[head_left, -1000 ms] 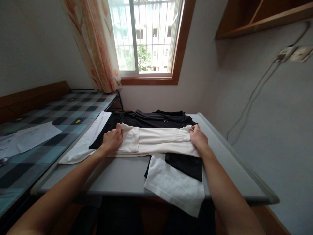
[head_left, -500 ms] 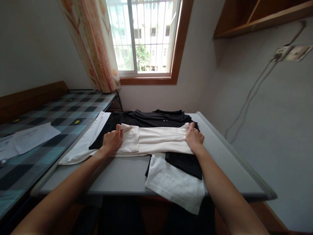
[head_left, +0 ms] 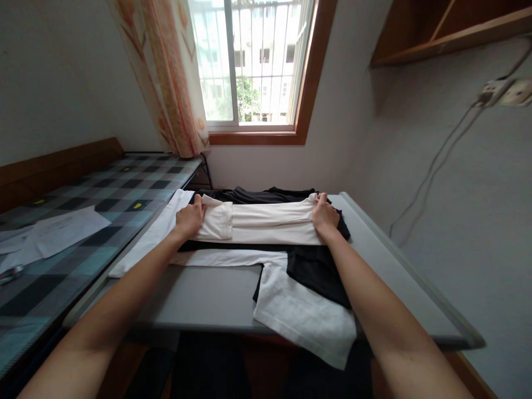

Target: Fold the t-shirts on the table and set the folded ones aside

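A folded cream-white shirt (head_left: 272, 221) is stretched flat between my two hands over the table. My left hand (head_left: 190, 218) is closed on its left end, where a sleeve or flap lies folded over. At the opposite end my right hand (head_left: 325, 216) pinches the bunched fabric. Beneath it a black T-shirt (head_left: 318, 271) is spread out, partly covered by the held garment. Under that lies a white T-shirt (head_left: 303, 313), its short sleeve hanging over the table's front edge.
The grey table (head_left: 199, 296) stands against the wall below a barred window (head_left: 261, 66). To the left, a bed with a checked mat (head_left: 137, 227) bears white papers (head_left: 62, 233). A cable (head_left: 432, 166) hangs from a socket on the right wall, below a wooden shelf (head_left: 457, 44).
Both hands have carried the folded shirt a little away from me, uncovering more of the black and white T-shirts at the near side. The view has shifted slightly.
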The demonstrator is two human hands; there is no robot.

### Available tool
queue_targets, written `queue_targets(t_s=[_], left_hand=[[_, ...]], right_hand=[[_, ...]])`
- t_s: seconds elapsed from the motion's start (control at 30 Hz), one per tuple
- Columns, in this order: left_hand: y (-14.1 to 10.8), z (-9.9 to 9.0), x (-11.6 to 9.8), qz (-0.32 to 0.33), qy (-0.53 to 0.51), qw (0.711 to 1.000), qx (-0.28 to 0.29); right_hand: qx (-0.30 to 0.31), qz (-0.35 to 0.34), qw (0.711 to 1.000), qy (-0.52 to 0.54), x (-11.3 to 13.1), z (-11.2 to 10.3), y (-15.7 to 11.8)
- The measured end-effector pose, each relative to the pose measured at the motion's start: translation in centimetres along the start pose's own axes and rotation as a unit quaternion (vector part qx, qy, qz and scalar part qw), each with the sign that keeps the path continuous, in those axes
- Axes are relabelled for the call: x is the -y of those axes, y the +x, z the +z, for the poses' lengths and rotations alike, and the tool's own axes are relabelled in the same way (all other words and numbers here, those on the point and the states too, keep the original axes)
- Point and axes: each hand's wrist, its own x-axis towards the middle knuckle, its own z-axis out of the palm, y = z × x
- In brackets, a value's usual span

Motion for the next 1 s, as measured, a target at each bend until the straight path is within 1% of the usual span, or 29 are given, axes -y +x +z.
queue_targets(t_s=[0.07, 0.1, 0.2, 0.23, 0.27, 0.4, 0.43, 0.53, 0.6, 0.7, 0.83, 1.0], left_hand=[[0.4, 0.6, 0.0, -0.002, 0.009, 1.0, 0.022], [0.3, 1.0, -0.1, 0.003, 0.014, 1.0, 0.014], [-0.5, 1.4, -1.0, 0.043, 0.024, 0.997, -0.057], [-0.8, 1.3, -1.5, 0.058, 0.02, 0.996, -0.071], [-1.1, 1.3, -2.0, 0.07, 0.011, 0.995, -0.069], [-1.7, 1.0, -4.5, 0.099, -0.054, 0.994, 0.01], [-1.7, 1.1, -5.2, 0.105, -0.066, 0.992, 0.022], [-1.9, 1.4, -6.7, 0.11, -0.066, 0.991, 0.031], [-2.1, 1.5, -7.3, 0.103, -0.052, 0.992, 0.046], [-2.3, 1.3, -7.5, 0.104, -0.04, 0.991, 0.069], [-2.3, 1.2, -7.2, 0.124, -0.017, 0.989, 0.078], [-2.1, 1.5, -7.1, 0.145, 0.002, 0.986, 0.083]], right_hand=[[0.047, 0.018, 0.999, -0.002, 0.1, 0.7, 0.2], [0.064, 0.027, 0.998, -0.001, 0.0, 1.1, 0.2], [0.074, 0.039, 0.996, 0.018, -0.5, 1.7, 0.0], [0.071, 0.037, 0.996, 0.027, -0.7, 1.8, -0.2], [0.068, 0.032, 0.997, 0.033, -0.9, 1.9, -0.3], [0.069, 0.014, 0.997, 0.039, -1.7, 1.6, -0.9], [0.072, 0.012, 0.997, 0.038, -1.8, 1.4, -1.1], [0.086, 0.011, 0.995, 0.038, -2.3, 1.0, -1.4], [0.094, 0.003, 0.995, 0.034, -2.5, 0.8, -1.4], [0.102, -0.021, 0.994, 0.024, -2.6, 0.8, -1.5], [0.119, -0.042, 0.992, 0.0, -2.7, 0.5, -1.5], [0.162, -0.053, 0.985, -0.022, -2.9, 0.1, -1.3]])
